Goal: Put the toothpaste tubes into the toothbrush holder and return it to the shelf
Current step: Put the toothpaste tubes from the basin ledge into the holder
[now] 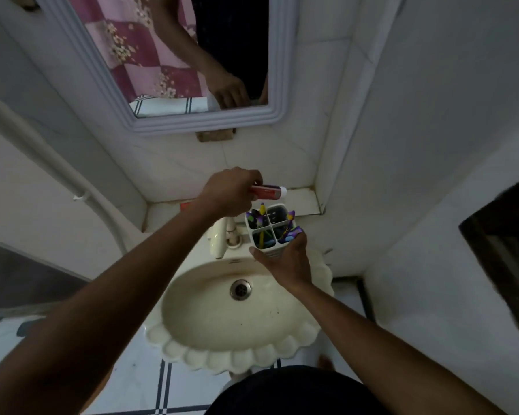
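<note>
Red toothpaste tube [268, 191] pinched horizontal in left hand [232, 191]; right hand [285, 262] cups four-compartment toothbrush holder [268, 227] over basin [240, 310] — crowded compartments; misaligned insertion risks tube snagging, dropping.

Shelf [304, 202]: right part bare, closed in at the far side and right by tiled walls meeting in a corner; left part occupied by a red item [186, 206] and overhung by the left hand [231, 193] with its toothpaste tube [268, 191]. Approach from the front: partly blocked by the toothbrush holder [270, 232], held up by the right hand [285, 262], and by the tap [222, 238] just left of it. Basin [237, 351]: bowl open and unobstructed from above.
</note>
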Available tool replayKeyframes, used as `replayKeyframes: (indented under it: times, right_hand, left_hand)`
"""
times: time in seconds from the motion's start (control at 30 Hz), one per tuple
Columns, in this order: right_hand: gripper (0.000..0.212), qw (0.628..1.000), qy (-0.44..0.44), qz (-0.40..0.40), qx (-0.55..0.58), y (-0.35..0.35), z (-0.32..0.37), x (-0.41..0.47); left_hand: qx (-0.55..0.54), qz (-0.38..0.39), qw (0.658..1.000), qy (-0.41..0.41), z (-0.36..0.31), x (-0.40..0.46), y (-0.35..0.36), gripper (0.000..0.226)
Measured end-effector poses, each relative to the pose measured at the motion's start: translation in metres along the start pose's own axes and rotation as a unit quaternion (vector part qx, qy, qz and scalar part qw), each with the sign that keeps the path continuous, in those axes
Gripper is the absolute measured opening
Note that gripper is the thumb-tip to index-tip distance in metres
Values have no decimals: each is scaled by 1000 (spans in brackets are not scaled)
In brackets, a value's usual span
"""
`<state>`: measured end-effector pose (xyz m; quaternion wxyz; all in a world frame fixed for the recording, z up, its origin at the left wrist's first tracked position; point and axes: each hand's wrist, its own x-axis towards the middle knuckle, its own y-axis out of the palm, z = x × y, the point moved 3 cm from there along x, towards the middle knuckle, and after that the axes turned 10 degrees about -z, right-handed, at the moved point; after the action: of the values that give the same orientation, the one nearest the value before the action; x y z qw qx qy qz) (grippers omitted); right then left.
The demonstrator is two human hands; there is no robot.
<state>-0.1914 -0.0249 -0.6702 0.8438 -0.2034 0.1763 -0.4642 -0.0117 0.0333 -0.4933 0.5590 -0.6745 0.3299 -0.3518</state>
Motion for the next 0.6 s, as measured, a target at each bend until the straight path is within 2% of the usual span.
replayKeyframes:
  times: [0.13, 0.3, 0.47, 0.6]
  right_hand:
    - [128, 1000, -1, 8, 1, -6, -1, 6]
    - [122, 1000, 5, 16, 4, -8, -3, 12]
    - [119, 1000, 5, 6, 10, -11, -4, 16]
    - [117, 999, 0, -17, 27, -17, -3, 20]
  left_hand:
    - [15, 4, 1000, 18, -14, 10, 9, 41]
    - [-95, 12, 995, -9, -12, 8, 25, 33]
    - [-267, -84, 957, -79, 6, 1, 26, 16]
    - [-322, -148, 925, -139, 34, -10, 29, 7]
